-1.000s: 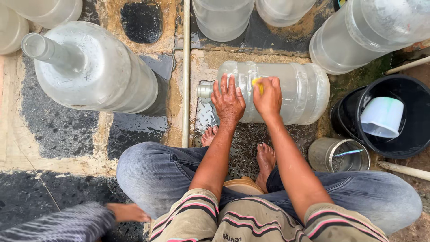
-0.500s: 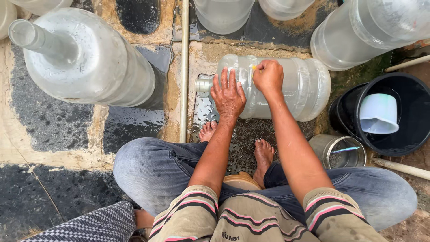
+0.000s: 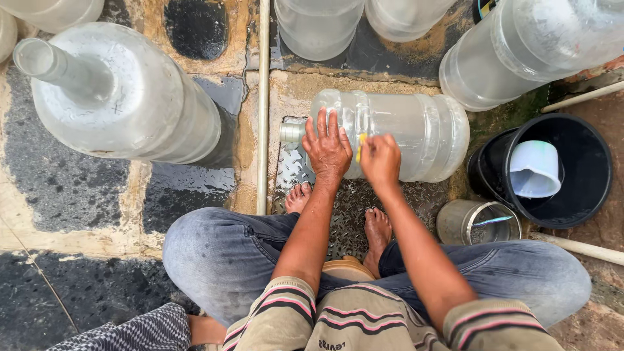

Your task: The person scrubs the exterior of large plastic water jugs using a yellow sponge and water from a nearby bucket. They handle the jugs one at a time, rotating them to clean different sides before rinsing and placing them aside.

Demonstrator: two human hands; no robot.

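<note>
On one lying jug [image 3: 416,133], left fingers [image 3: 323,130] spread flat, right fingers [image 3: 377,153] pinching one yellow scrap [image 3: 358,146].

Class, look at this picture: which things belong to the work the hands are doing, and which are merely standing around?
In use:
- large clear plastic water jug lying on its side
- left hand, flat on that jug
- right hand, pressing a small yellow scrubber against it

Standing around:
- upright clear jug with a narrow neck
- black round bucket holding a white scoop
- small metal tin
</note>
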